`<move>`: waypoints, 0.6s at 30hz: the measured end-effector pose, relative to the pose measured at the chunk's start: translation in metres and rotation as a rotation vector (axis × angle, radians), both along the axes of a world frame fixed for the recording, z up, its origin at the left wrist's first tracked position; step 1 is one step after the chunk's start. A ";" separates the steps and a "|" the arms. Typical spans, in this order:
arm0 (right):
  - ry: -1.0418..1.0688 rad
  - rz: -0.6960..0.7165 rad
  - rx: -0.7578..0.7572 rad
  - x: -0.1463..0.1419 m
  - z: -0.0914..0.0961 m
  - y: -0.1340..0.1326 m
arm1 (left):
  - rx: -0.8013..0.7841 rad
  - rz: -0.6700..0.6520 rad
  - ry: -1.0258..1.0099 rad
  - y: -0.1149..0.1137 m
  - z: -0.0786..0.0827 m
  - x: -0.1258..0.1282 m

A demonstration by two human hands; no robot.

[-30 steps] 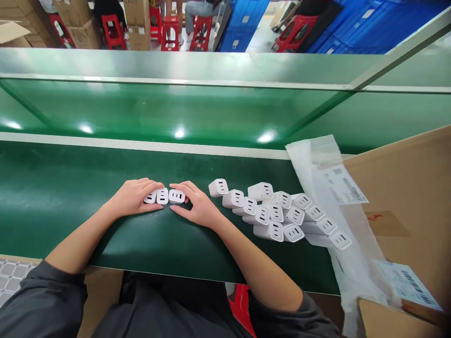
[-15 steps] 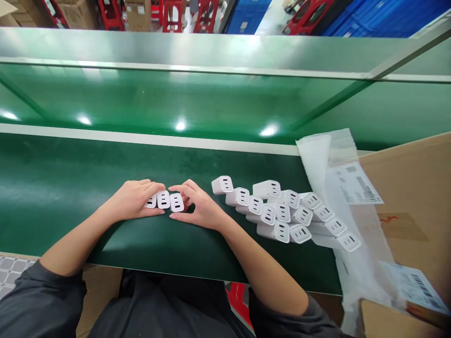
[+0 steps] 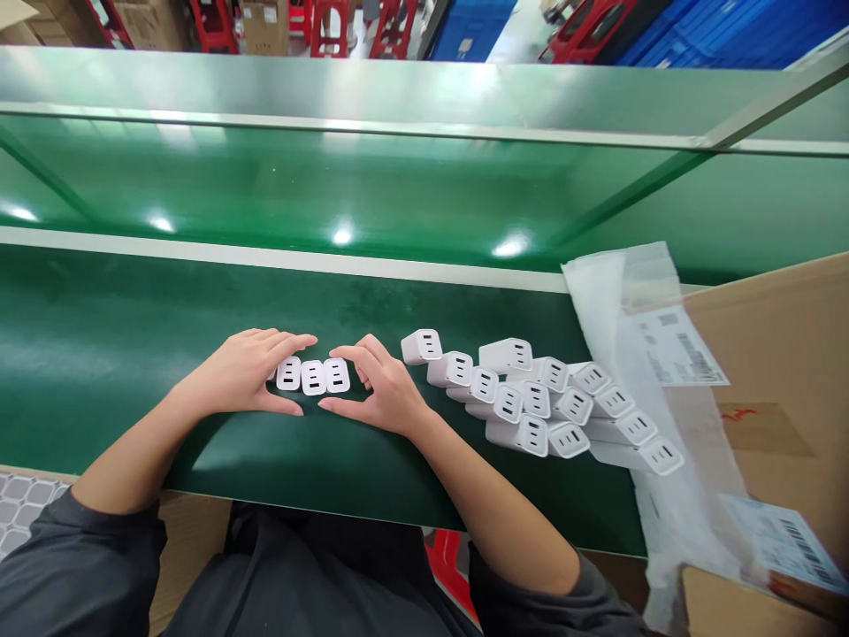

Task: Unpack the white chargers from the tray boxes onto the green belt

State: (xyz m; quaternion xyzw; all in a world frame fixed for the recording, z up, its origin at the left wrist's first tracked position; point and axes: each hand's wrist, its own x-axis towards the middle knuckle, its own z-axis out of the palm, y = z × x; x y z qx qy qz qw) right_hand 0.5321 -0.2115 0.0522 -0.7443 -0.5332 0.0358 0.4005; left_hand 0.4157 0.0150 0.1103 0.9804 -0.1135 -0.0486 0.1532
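Three white USB chargers stand side by side on the green bench, their port faces toward me: a left charger (image 3: 288, 374), a middle charger (image 3: 314, 378) and a right charger (image 3: 337, 376). My left hand (image 3: 248, 372) curves around the left charger, thumb and forefinger spread wide, gripping nothing that I can see. On the other side my right hand (image 3: 381, 380) is also open, its forefinger near the top of the right charger and its thumb below it. Whether the fingers behind touch the chargers is hidden. Farther right lies a loose group of several similar chargers (image 3: 532, 398).
A cardboard box (image 3: 783, 354) with white wrapping (image 3: 597, 292) over its edge borders the bench (image 3: 298, 469) on the right. A pale strip (image 3: 371, 268) and a green glossy panel (image 3: 411, 195) run along the back. Red stools and blue crates stand beyond.
The thumb and forefinger of my left hand have opened away from the chargers. The right charger now sits straighter and closer against the middle one. The view has shifted slightly.
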 end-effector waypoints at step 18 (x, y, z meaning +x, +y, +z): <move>-0.310 0.004 0.111 -0.011 -0.004 0.007 | -0.107 0.056 0.390 0.027 0.014 -0.006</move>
